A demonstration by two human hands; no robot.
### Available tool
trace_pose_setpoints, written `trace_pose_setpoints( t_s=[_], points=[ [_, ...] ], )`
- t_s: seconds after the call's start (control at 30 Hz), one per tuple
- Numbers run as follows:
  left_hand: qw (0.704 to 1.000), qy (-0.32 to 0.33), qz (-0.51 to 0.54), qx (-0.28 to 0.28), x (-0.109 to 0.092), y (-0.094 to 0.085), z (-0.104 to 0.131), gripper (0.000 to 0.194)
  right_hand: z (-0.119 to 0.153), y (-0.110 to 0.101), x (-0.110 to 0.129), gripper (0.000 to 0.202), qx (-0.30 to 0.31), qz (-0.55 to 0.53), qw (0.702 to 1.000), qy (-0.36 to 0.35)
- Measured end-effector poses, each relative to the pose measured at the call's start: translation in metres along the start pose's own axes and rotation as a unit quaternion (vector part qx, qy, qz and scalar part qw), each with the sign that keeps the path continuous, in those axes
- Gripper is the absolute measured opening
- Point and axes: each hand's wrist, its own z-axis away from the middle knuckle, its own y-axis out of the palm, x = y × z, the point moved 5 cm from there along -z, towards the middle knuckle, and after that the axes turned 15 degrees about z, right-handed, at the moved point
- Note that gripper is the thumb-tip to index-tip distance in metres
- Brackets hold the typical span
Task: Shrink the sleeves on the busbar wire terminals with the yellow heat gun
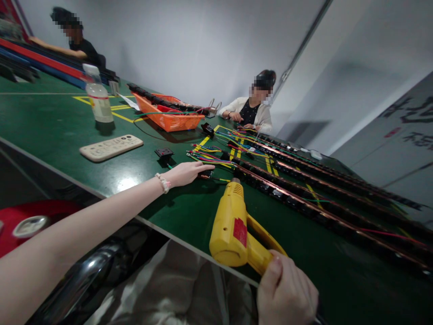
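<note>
My right hand (287,289) is wrapped round the handle of a yellow heat gun (232,225). The gun's metal nozzle points up and away, close to a yellow-green wire (221,180). My left hand (187,174), with a beaded bracelet at the wrist, is on a small black block (205,173) where that wire begins. Its forefinger stretches over the block; the thumb is hidden. Just beyond lie bundled coloured wires (211,156) with metal lugs, which run to a long black strip with copper bars (280,194). Another black block (164,153) sits left of my hand.
On the green table (135,198) are a phone in a cream case (111,148), a plastic bottle (99,97) and an orange basket (169,119) with strips across it. Several long strips extend rightward. One person (252,108) sits across, another (81,45) far left.
</note>
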Motion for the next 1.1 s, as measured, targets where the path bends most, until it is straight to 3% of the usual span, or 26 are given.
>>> trace_pose_setpoints(
  t_s=[0.63, 0.9, 1.1],
  points=[
    [0.998, -0.023, 0.054, -0.020, 0.008, 0.001, -0.002, 0.048, 0.004, -0.009, 0.044, 0.024, 0.012, -0.152, 0.988, -0.025],
    [0.996, -0.021, 0.078, -0.045, 0.009, 0.000, -0.001, 0.042, 0.002, -0.008, 0.044, 0.024, -0.009, -0.168, 0.985, -0.033],
    [0.995, -0.019, 0.079, -0.057, 0.007, -0.001, -0.001, 0.043, -0.002, 0.000, 0.029, 0.029, -0.023, -0.169, 0.985, -0.031]
  ],
)
